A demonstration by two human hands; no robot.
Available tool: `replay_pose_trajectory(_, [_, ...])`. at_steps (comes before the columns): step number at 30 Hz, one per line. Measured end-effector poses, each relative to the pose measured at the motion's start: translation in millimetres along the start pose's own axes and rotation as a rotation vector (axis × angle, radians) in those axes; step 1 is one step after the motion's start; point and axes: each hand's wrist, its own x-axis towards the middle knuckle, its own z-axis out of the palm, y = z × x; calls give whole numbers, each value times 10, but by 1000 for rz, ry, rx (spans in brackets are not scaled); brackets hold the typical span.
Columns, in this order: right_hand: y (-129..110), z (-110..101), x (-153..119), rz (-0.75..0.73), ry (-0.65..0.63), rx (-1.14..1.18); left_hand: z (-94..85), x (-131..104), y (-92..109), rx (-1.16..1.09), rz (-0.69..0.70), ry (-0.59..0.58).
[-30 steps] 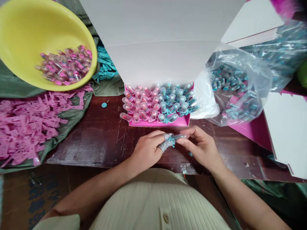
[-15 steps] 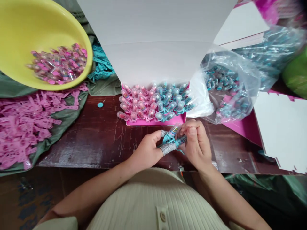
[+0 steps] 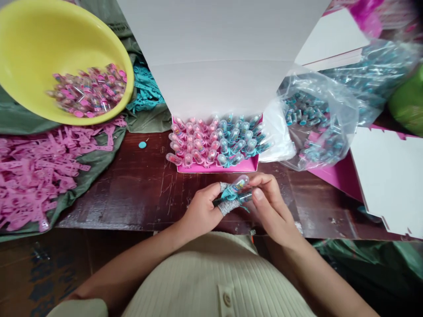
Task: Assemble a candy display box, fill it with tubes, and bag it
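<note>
My left hand point(image 3: 206, 204), with grey tape round its thumb and a finger, is closed on a teal toothed plastic clip point(image 3: 228, 193). A clear round-ended capsule point(image 3: 240, 182) with coloured bits inside stands out of that clip. Just below it lies a second, darker teal-tinted capsule tube point(image 3: 245, 197). The thumb and forefinger of my right hand point(image 3: 272, 207) pinch at this tube's right end; its tip is hidden by them. Beyond both hands is a pink box point(image 3: 216, 168) with its white lid raised, holding rows of pink capsules point(image 3: 198, 145) and teal capsules point(image 3: 234, 136).
A yellow basin point(image 3: 127, 99) of pink capsules stands at the left above a heap of pink clips point(image 3: 42, 176). Teal clips point(image 3: 145, 88) lie behind. At the right are a clear bag point(image 3: 343, 101) of teal capsules and white card point(image 3: 390, 176). A blue disc point(image 3: 142, 145) lies on the table.
My right hand's fingers have opened out somewhat and shifted slightly down around the lower tube. My left hand has moved a little left. The whole view has also shifted slightly.
</note>
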Motion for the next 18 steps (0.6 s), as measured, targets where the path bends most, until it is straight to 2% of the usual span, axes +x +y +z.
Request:
replay_pose_trajectory(3, [-34, -265, 25, -89, -185, -198, -96, 18, 48, 144, 73, -4])
replay_pose_trajectory(6, [-38, -380, 58, -77, -243, -362, -135, 32, 73, 216, 153, 7])
replay_pose_trajectory(10, [11, -267, 38, 193, -221, -154, -157, 17, 52, 346, 219, 61])
replay_pose_trajectory(12, [39, -204, 21, 300, -231, -79, -188, 6, 60, 399, 239, 32])
replay_pose_trajectory(14, [51, -192, 22, 317, -258, -92, -229, 7, 89, 405, 242, -25])
replay_pose_trajectory(18, [16, -280, 73, 172, -275, -123, -284, 36, 145, 317, 153, -76])
